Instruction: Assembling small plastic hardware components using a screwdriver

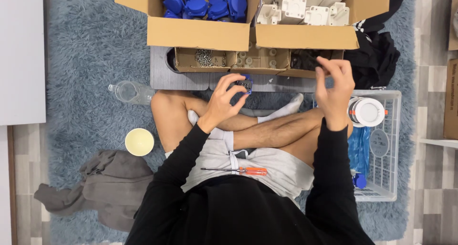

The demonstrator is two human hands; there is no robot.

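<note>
Left hand (pixel 223 101) is raised over the crossed legs with its fingers closed around a small blue socket part (pixel 245 84), held at the fingertips just near the front edge of the low grey board (pixel 160 75). The part is short and blocky, so no long axis can be made out; its dark inner face shows toward the camera. Right hand (pixel 335 85) is lifted to the right of it, fingers pinched together near a small dark piece (pixel 318 71) that is too small to identify; whether it truly grips it cannot be told. On the lap, near the body, lies an orange-handled screwdriver (pixel 234 170), its long axis running left to right, the handle to the right and the thin shaft pointing left. Far from the body stand open cardboard boxes: one with blue parts (pixel 202 4), one with white parts (pixel 303 6). A white wire basket (pixel 391 144) sits at the right, a cream cup (pixel 139 142) at the left.
</note>
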